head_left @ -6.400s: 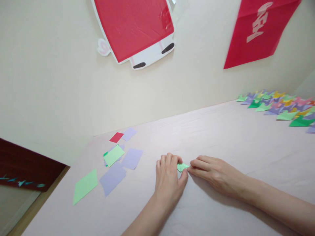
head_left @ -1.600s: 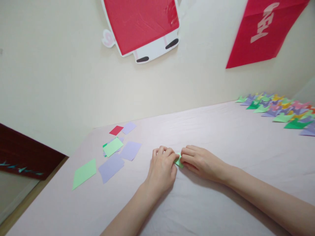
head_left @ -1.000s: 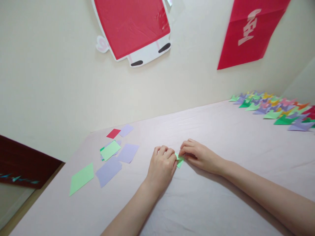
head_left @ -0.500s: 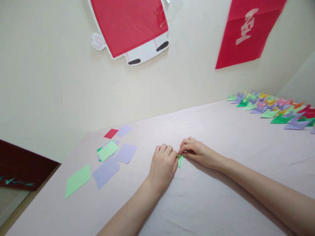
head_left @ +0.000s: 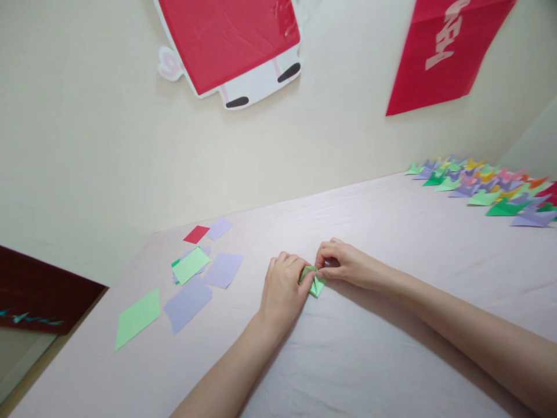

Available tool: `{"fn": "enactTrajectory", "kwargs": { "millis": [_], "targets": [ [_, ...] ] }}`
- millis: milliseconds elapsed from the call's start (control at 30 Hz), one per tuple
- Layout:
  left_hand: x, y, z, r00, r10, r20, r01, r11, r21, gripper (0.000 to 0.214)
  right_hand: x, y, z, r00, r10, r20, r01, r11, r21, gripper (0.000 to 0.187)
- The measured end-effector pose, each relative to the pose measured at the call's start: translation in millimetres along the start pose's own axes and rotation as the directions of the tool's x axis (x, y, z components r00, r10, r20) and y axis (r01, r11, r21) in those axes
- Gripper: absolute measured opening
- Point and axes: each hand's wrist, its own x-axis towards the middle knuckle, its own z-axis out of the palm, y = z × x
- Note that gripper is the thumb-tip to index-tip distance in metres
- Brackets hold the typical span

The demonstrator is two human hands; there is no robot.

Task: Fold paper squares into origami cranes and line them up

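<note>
A small light green folded paper [head_left: 316,288] lies on the pale cloth-covered table [head_left: 374,354], with crease lines running to its near point. My left hand [head_left: 284,285] rests on the cloth at its left side, thumb and fingers closed on that edge. From the right, my right hand [head_left: 342,264] pinches the paper's upper right part between thumb and curled fingers. The far part of the paper stands slightly raised between the hands and is partly hidden by the fingers.
Loose square sheets lie at left: light green [head_left: 138,319], purple [head_left: 188,305] and red [head_left: 196,234]. Several rows of folded paper figures [head_left: 483,197] in mixed colours stand at the far right. Behind the table rises a wall with red decorations [head_left: 235,40].
My left fingers have shifted back, and more of the green paper shows, its upper part now opened up between my hands. The view has tilted slightly.
</note>
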Motion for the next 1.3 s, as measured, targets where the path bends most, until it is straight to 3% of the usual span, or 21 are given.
{"fn": "enactTrajectory", "kwargs": {
  "millis": [300,500,767,900,1100,1300],
  "targets": [
    [-5,-1,-1.6,0.988,-0.15,-0.019,0.144,0.972,-0.188,0.008,12,-6,8,0.999,0.049,0.001,-0.048,0.985,-0.164,0.009],
    [-4,-2,-2.3,0.98,-0.189,0.064,0.2,0.917,-0.345,0.017,16,-6,7,0.997,0.07,0.038,-0.061,0.98,-0.189,0.009],
    [-5,1,-1.0,0.964,-0.26,0.05,0.262,0.911,-0.318,0.017,13,-2,-4,0.991,0.05,0.123,-0.049,0.999,-0.012,0.004],
    [-7,1,0.3,0.961,-0.273,0.037,0.269,0.899,-0.345,0.017,14,4,-1,0.998,0.015,0.066,-0.015,1.0,0.01,0.012],
    [-8,2,1.2,0.971,-0.238,0.038,0.234,0.895,-0.38,0.018,15,6,6,1.0,0.003,0.022,-0.002,1.0,-0.023,0.007],
    [-5,4,-0.4,0.974,-0.225,0.002,0.213,0.92,-0.329,0.003,15,3,7,1.0,-0.003,-0.005,0.003,0.999,-0.044,0.009]
  ]
}}
